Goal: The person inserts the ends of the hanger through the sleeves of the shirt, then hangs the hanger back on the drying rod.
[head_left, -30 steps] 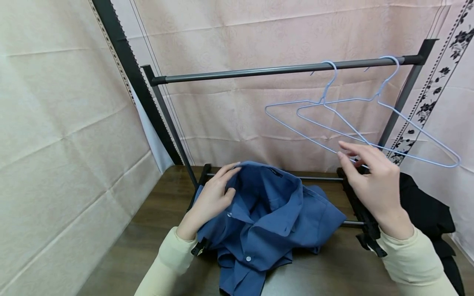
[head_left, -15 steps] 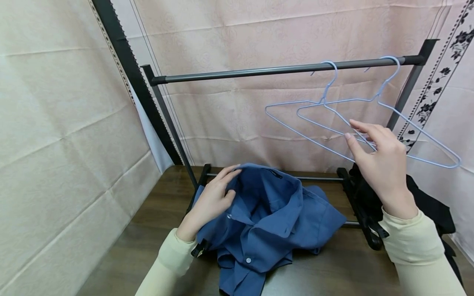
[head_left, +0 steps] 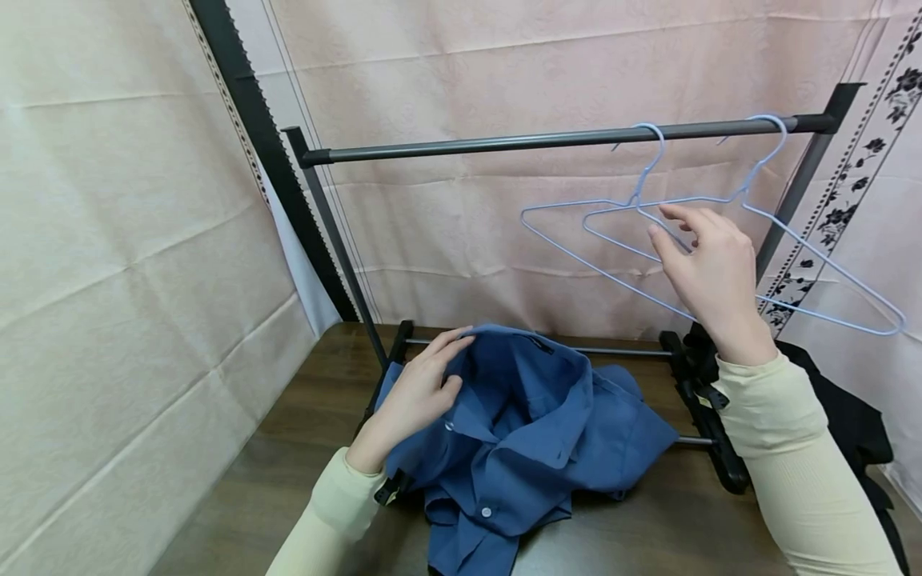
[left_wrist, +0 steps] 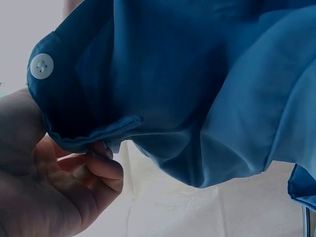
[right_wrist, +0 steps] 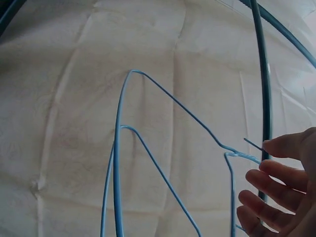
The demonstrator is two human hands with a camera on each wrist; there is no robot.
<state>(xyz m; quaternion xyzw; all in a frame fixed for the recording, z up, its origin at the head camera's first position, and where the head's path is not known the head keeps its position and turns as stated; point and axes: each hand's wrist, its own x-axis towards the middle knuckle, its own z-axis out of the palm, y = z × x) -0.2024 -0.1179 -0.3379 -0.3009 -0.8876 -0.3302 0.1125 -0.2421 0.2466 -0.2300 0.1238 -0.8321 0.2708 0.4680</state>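
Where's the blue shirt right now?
In the head view, the blue shirt sits at lower centre over the brown table, below and left of the hangers, the left hand holding its left side.

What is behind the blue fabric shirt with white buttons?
Two thin grey lower bars of the black metal rack pass behind the blue fabric shirt, and the brown wooden table shows around it. What the shirt covers cannot be seen.

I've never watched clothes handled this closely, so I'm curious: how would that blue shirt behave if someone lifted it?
The blue shirt would probably flop and droop, since it sags in loose folds. It is likely light for its bulk, as the fabric looks thin. The collar may hold its shape better, since it stands open in a rounded curve.
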